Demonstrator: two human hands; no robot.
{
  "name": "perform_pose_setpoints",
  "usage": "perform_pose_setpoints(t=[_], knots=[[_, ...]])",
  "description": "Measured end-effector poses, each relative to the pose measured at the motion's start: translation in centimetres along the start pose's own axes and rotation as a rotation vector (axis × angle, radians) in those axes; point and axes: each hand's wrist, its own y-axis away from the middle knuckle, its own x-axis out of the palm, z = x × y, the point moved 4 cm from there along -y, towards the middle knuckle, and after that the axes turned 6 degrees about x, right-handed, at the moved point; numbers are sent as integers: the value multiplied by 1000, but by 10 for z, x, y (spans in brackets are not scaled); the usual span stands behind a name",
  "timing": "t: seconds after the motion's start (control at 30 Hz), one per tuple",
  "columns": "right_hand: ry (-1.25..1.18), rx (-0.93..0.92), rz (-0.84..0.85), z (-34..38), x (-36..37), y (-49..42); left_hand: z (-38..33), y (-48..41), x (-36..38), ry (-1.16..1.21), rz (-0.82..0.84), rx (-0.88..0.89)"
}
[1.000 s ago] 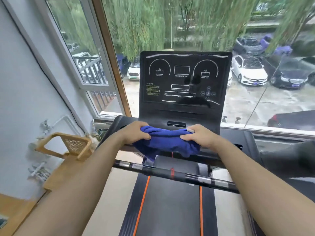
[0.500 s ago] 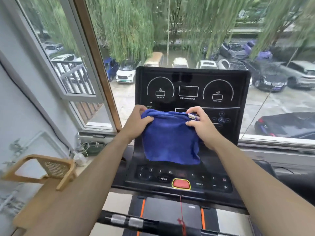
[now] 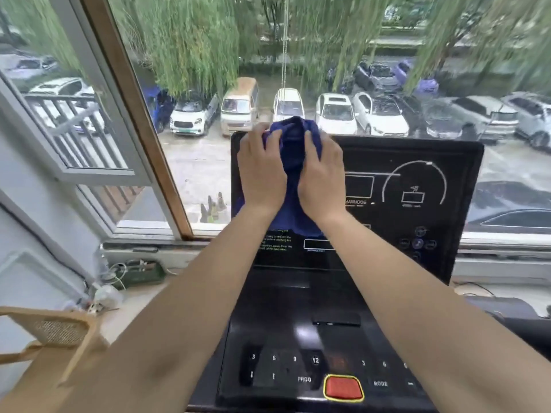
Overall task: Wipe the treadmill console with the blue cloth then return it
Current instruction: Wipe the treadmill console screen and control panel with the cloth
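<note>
Hands: We press our left hand [image 3: 262, 171] and right hand [image 3: 320, 174] side by side, palms flat, fingers curled over and gripping the bunched blue microfibre cloth [image 3: 293, 162].
Cloth: It sits under and between both palms, its top fold rising past our fingertips and its tail hanging below our wrists.
Console: The glossy black treadmill console [image 3: 417, 186] stands upright behind the cloth; our hands cover its upper left corner, with most of the display lying to the right of the right hand.
Step in hand: We judge this the start of the wipe, at the top edge of the screen.
Doing it well: We would keep the cloth flat under even pressure, sweep across to the right, then work downward in overlapping bands toward the key panel [image 3: 298, 365] near our forearms, staying light over the red stop button with its yellow rim [image 3: 343, 387].
Risk: A bunched cloth leaves streaks; hard pressure may trip a key.
Writing: Keys read 3, 6, 9, 12, "PROG" and "MODE"; the green text below our left wrist is too small to read.
</note>
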Motion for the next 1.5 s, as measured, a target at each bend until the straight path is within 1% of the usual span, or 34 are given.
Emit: perform_pose_setpoints(t=[0.03,0.07,0.1,0.13,0.17,0.23,0.3,0.4,0.43,0.47,0.53,0.63,0.7,0.73,0.8,0.83,0.93,1.0,1.03,1.1,1.17,1.23,1.33,1.4,1.5], knots=[[132,-83,-2,-3,12,2,3,4,8,-86,20,75],[240,-136,21,-6,21,4,8,9,15,-191,41,201],[309,-162,49,-12,27,6,13,14,22,-331,75,343],[350,-184,62,-18,31,7,20,18,26,-417,112,424],[382,-207,66,-23,34,10,26,22,28,-465,133,476],[418,-253,78,-33,40,26,37,39,30,-499,162,519],[435,-307,106,-42,50,57,50,75,32,-544,190,533],[466,-397,191,-57,67,116,74,140,29,-613,286,526],[486,-447,200,-60,69,123,79,151,28,-653,310,536],[498,-487,194,-59,69,118,81,148,26,-682,313,547],[526,-519,120,-45,60,79,74,115,24,-711,267,547],[522,-460,20,-20,41,4,52,40,15,-696,160,457],[513,-425,7,-12,38,-13,45,17,12,-677,145,405],[500,-415,19,-12,41,-10,47,20,11,-667,135,388],[476,-442,61,-18,51,17,59,50,10,-652,125,362],[466,-479,94,-21,58,37,69,73,9,-645,147,352],[491,-621,222,-32,83,107,100,151,6,-663,292,312],[539,-713,263,-39,93,141,109,188,4,-704,368,291],[555,-743,265,-42,94,146,109,196,4,-713,390,275],[571,-787,218,-36,88,128,103,182,5,-712,377,270],[581,-758,147,-27,72,83,88,144,8,-713,323,277],[586,-659,80,-24,50,31,64,90,13,-702,235,263],[575,-488,24,-45,16,-15,22,36,32,-668,224,309],[585,-401,21,-72,0,-13,1,37,52,-638,234,382],[603,-350,96,-114,-4,34,-6,91,77,-594,320,505]])
